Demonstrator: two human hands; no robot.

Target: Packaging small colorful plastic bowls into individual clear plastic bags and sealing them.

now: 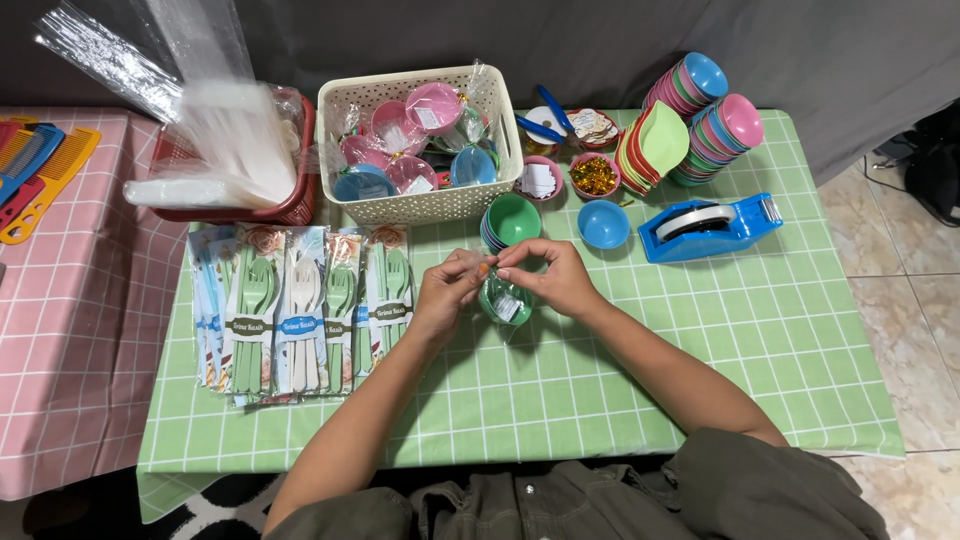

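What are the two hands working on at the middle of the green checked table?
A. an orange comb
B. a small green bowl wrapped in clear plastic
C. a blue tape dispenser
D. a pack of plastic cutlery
B: the left hand and right hand meet over a small green bowl in clear wrap, pinching the plastic gathered at its top; the tape dispenser sits untouched to the right.

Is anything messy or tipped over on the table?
Mostly tidy. The two stacks of small bowls at the far right lean over sideways instead of standing straight. Nothing looks spilled or broken. The left hand and right hand hold a wrapped green bowl over the green checked tablecloth.
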